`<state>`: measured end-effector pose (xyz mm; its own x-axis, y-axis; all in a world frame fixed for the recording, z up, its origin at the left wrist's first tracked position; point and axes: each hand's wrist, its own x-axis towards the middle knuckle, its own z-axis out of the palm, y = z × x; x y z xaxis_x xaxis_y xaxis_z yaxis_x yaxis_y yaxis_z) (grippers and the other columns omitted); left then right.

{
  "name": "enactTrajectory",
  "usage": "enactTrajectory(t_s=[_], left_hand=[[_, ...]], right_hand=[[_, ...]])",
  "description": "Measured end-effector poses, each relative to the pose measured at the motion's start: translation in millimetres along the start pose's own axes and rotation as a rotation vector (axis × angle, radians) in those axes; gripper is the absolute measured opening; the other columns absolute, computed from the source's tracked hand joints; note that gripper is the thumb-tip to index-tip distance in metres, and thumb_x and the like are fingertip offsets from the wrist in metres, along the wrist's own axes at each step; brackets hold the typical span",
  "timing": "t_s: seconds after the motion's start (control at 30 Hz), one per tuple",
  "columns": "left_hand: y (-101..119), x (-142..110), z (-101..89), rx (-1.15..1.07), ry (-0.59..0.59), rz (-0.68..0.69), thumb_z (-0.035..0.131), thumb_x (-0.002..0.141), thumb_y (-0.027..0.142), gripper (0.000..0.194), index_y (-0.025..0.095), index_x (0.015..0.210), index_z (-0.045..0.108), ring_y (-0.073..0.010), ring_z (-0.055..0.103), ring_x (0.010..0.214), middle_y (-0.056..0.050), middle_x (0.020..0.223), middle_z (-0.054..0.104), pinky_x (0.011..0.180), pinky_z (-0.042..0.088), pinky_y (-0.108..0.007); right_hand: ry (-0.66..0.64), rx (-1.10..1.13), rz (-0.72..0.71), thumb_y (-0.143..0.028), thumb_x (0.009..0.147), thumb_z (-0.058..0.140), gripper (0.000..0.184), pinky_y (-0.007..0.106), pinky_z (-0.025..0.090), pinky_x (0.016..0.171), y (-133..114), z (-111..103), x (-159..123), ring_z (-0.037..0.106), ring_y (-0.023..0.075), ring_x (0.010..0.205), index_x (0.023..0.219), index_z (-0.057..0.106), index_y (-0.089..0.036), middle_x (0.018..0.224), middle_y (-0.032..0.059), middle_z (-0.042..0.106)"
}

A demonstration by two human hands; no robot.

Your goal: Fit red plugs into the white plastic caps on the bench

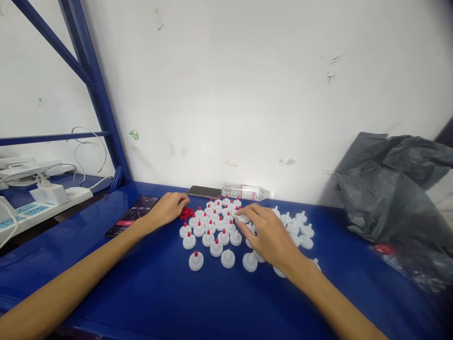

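At the left end of the group, my left hand (167, 208) has its fingers bent together beside a small heap of red tip caps (186, 214); whether a cap is pinched in them is hidden. My right hand (268, 232) is closed on a white nozzle cap (243, 218), its thumb and fingers around the cap's edge. Many white nozzle caps stand between my hands, most on the left with a red tip, such as the front red-tipped nozzle cap (196, 261). Plain white caps (306, 230) without red tips lie around and beyond my right hand.
A phone with a running timer (131, 216) lies left of my left hand. Against the wall are another phone (204, 191) and a clear plastic bottle (247, 192) on its side. A dark plastic bag (392, 184) fills the right. Power strips (46, 203) sit far left.
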<state>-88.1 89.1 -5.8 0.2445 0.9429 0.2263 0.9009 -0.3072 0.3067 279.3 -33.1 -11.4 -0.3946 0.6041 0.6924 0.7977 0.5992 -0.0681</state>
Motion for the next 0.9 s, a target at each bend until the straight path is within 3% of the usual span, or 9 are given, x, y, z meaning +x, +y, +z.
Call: enactTrajectory(t_s=[0.07, 0.2, 0.3, 0.43, 0.53, 0.63, 0.77, 0.9], left_hand=[[3.3, -1.3, -2.2, -0.002, 0.021, 0.006, 0.056, 0.122, 0.032, 0.041, 0.024, 0.115, 0.095, -0.0394, 0.094, 0.121, -0.015, 0.124, 0.102, 0.108, 0.066, -0.045], [12.8, -8.3, -8.5, -0.023, 0.119, 0.073, 0.05, 0.127, 0.036, 0.045, 0.022, 0.128, 0.092, -0.0398, 0.088, 0.139, -0.018, 0.142, 0.099, 0.127, 0.065, -0.051], [23.8, -19.6, -7.0, -0.082, 0.293, 0.334, 0.052, 0.13, 0.041, 0.041, 0.023, 0.128, 0.09, -0.037, 0.086, 0.133, -0.016, 0.134, 0.098, 0.126, 0.067, -0.053], [47.8, -40.0, 4.2, -0.135, 0.509, 0.805, 0.061, 0.132, 0.038, 0.026, 0.028, 0.128, 0.085, -0.0321, 0.082, 0.108, -0.009, 0.114, 0.093, 0.102, 0.069, -0.05], [68.3, -53.7, 7.8, -0.057, 0.466, 0.941, 0.07, 0.132, 0.042, 0.015, 0.032, 0.133, 0.081, -0.0321, 0.08, 0.102, -0.007, 0.112, 0.089, 0.094, 0.066, -0.051], [81.4, -61.9, 5.6, -0.021, 0.418, 0.996, 0.072, 0.13, 0.035, 0.013, 0.032, 0.118, 0.074, -0.03, 0.074, 0.092, -0.004, 0.099, 0.081, 0.083, 0.062, -0.048], [84.5, -65.7, 5.4, 0.034, 0.349, 1.014, 0.075, 0.125, 0.024, 0.018, 0.031, 0.111, 0.067, -0.0304, 0.07, 0.089, -0.004, 0.097, 0.077, 0.079, 0.056, -0.047], [82.1, -62.6, 10.4, -0.003, 0.26, 1.004, 0.062, 0.129, 0.02, 0.026, 0.031, 0.106, 0.06, -0.0294, 0.065, 0.086, -0.004, 0.095, 0.075, 0.079, 0.051, -0.048]], right_hand=[[-0.016, 0.011, -0.013, -0.017, 0.121, 0.071, 0.026, 0.045, 0.079, 0.094, -2.9, -1.3, 0.4, 0.095, 0.0308, 0.103, 0.131, 0.093, -0.027, 0.128, 0.0083, 0.097], [-0.032, 0.031, -0.008, -0.015, 0.118, 0.074, 0.027, 0.046, 0.08, 0.097, -6.4, -2.1, 0.1, 0.097, 0.0329, 0.108, 0.139, 0.087, -0.027, 0.129, 0.0086, 0.098], [-0.008, 0.05, -0.051, -0.015, 0.116, 0.077, 0.024, 0.046, 0.08, 0.099, -8.8, -1.5, 0.1, 0.097, 0.0341, 0.11, 0.137, 0.084, -0.025, 0.124, 0.0097, 0.099], [0.037, 0.132, -0.186, -0.014, 0.114, 0.08, 0.015, 0.045, 0.081, 0.098, -14.9, 0.7, 2.0, 0.096, 0.0304, 0.1, 0.124, 0.08, -0.026, 0.114, 0.0074, 0.097], [0.102, 0.207, -0.27, -0.012, 0.112, 0.08, 0.018, 0.042, 0.081, 0.094, -21.6, 2.3, 3.3, 0.095, 0.0286, 0.096, 0.118, 0.075, -0.028, 0.108, 0.0054, 0.096], [0.124, 0.273, -0.317, -0.009, 0.111, 0.079, 0.024, 0.041, 0.081, 0.091, -29.1, 2.9, 3.4, 0.095, 0.0273, 0.095, 0.117, 0.07, -0.031, 0.108, 0.0036, 0.095], [0.135, 0.308, -0.344, -0.011, 0.113, 0.079, 0.026, 0.039, 0.081, 0.087, -34.6, 3.8, 2.2, 0.094, 0.0254, 0.092, 0.114, 0.064, -0.032, 0.104, 0.0015, 0.093], [0.173, 0.292, -0.381, -0.012, 0.117, 0.078, 0.024, 0.039, 0.082, 0.088, -32.3, 4.4, 5.2, 0.095, 0.0252, 0.092, 0.114, 0.065, -0.031, 0.103, 0.0026, 0.093]])
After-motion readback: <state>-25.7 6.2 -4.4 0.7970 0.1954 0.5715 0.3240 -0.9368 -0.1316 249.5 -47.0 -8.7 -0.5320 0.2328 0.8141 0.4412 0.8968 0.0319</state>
